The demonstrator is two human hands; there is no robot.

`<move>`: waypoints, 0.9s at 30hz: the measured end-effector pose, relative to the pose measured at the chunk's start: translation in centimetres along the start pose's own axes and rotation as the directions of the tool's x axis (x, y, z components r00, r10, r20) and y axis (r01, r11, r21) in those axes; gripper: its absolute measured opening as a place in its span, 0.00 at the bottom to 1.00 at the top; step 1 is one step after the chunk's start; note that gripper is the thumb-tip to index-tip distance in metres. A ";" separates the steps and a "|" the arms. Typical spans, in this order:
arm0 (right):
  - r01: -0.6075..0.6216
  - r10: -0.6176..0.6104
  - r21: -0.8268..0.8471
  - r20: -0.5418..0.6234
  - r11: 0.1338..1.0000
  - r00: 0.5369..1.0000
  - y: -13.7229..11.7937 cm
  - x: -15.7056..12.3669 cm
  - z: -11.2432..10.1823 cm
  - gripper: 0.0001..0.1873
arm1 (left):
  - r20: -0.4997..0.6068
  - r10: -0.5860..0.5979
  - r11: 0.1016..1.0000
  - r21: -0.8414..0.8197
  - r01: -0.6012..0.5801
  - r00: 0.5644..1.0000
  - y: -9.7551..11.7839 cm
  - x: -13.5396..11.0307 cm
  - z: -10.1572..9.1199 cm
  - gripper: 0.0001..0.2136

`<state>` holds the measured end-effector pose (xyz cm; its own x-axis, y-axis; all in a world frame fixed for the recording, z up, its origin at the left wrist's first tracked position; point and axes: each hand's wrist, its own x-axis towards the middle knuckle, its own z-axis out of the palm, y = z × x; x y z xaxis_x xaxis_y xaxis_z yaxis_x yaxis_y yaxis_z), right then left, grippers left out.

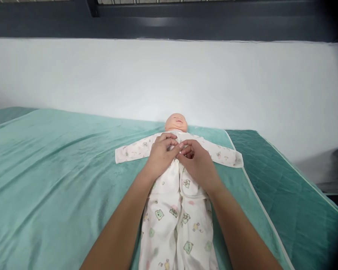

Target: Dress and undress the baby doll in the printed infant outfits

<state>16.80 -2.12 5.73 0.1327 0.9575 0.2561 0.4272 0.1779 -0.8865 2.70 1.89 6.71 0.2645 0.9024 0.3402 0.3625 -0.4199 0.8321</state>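
A baby doll [177, 122] lies on its back on a teal blanket [59, 172], head toward the wall. It wears a white romper [176, 221] printed with small bears, sleeves spread out to both sides. My left hand [161, 154] and my right hand [196, 160] meet on the doll's chest. The fingers of both are curled and pinch the romper's front edges where they overlap. What lies under the fingertips is hidden.
The blanket covers a darker green quilted mattress [284, 195], whose right edge drops off to a dark floor. A white wall [169, 75] runs close behind the doll's head, with a dark frame above it.
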 end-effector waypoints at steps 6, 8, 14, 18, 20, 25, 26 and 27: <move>0.013 -0.014 -0.053 -0.011 0.999 1.000 -0.3 -0.2 0.3 0.20 | 0.022 -0.034 0.996 -0.086 0.036 0.999 -0.3 0.1 -0.2 0.09; 0.010 -0.011 -0.051 -0.007 0.999 1.000 -0.4 -0.3 0.3 0.21 | 0.032 -0.051 0.991 -0.119 0.055 0.998 -0.3 0.2 -0.3 0.10; 0.003 -0.003 -0.027 0.017 1.000 1.000 -0.4 -0.5 -0.1 0.19 | 0.027 -0.062 0.985 -0.160 0.065 0.998 -0.3 0.2 -0.5 0.11; -0.015 0.015 -0.001 0.013 1.000 1.000 -0.3 -0.5 -0.2 0.19 | 0.007 -0.061 0.987 -0.150 0.061 0.998 -0.3 0.1 -0.4 0.11; -0.008 0.008 0.011 0.010 1.000 1.000 -0.2 -0.5 -0.2 0.18 | -0.024 -0.053 0.992 -0.115 0.050 0.998 -0.2 0.1 -0.3 0.09; 0.017 -0.017 0.000 0.035 1.000 0.999 0.1 -0.5 -0.1 0.19 | -0.051 -0.067 0.989 -0.133 0.060 0.996 -0.3 0.0 -0.1 0.04; 0.021 -0.020 -0.011 0.044 1.000 0.999 0.1 -0.6 -0.1 0.20 | -0.048 -0.066 0.987 -0.152 0.058 0.997 -0.4 0.0 -0.1 0.02; 0.023 -0.022 -0.022 0.052 0.999 0.998 0.1 -0.6 -0.1 0.20 | -0.045 -0.063 0.984 -0.167 0.055 0.997 -0.5 -0.1 -0.1 0.01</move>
<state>16.86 -2.70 5.58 0.0768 0.9637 0.2555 0.4494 0.1953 -0.8717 2.40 2.04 6.37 0.2005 0.9306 0.3061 0.2225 -0.3475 0.9109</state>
